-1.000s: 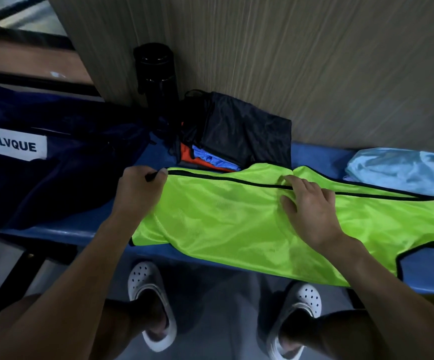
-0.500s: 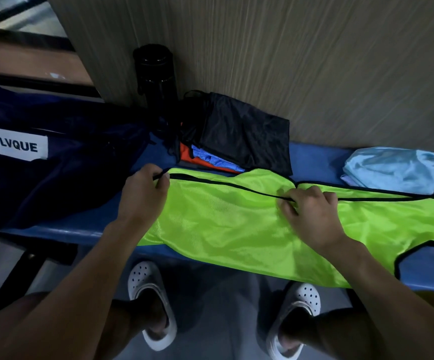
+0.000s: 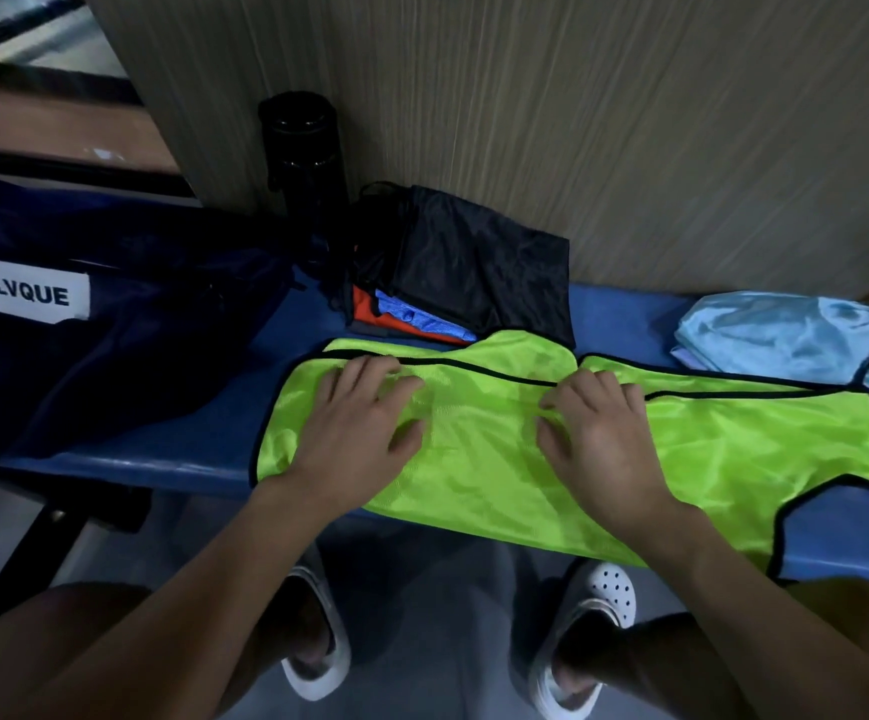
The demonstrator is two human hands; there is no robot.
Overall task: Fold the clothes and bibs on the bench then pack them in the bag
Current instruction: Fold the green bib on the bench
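Left hand (image 3: pixel 354 433) and right hand (image 3: pixel 598 444) press flat on the green bib (image 3: pixel 733 449); the navy bag (image 3: pixel 136 345) hides its contents.

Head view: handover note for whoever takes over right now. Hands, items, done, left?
Left hand, right hand: flat on the green bib, gripping nothing.
Green bib: spread along the blue bench, near edge hanging off the front.
Done: folded stack (black, orange, blue) behind it by the wall.
Left: fold the green bib and the light blue garment at the right end, pack all into the navy bag at left; its inside is hidden.
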